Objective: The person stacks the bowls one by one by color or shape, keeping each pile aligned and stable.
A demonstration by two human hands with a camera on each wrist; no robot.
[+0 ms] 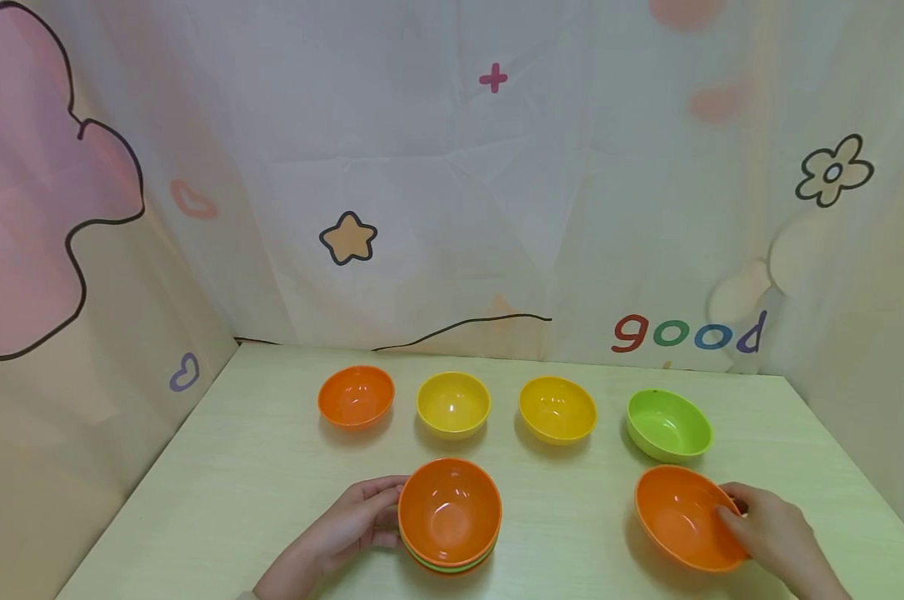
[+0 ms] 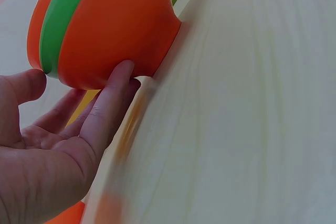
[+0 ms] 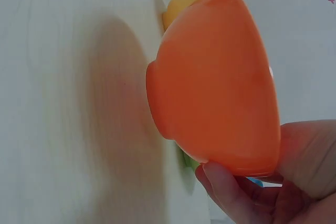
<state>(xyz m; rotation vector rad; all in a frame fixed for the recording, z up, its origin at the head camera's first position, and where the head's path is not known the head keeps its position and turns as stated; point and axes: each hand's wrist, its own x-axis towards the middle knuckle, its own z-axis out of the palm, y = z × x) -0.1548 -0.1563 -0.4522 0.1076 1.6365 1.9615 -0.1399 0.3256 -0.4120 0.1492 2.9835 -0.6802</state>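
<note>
A nested stack of bowls (image 1: 450, 510) stands at the front middle of the table, orange on top, a green rim below it and orange at the bottom. My left hand (image 1: 362, 518) rests against the stack's left side; in the left wrist view its fairly straight fingers touch the lower orange bowl (image 2: 121, 24), with the thumb by the rims. On the right, my right hand (image 1: 776, 527) pinches an orange bowl (image 1: 680, 517) by its right rim, thumb inside and fingers outside. That bowl (image 3: 215, 87) hangs tilted over the table, its shadow beneath it in the right wrist view.
Behind the hands runs a row of single bowls: orange (image 1: 356, 398), yellow (image 1: 453, 405), a deeper yellow (image 1: 556, 410) and green (image 1: 669, 425). The green one lies just beyond the held bowl. A printed cloth (image 1: 437, 208) closes off the back of the pale table (image 1: 219, 483).
</note>
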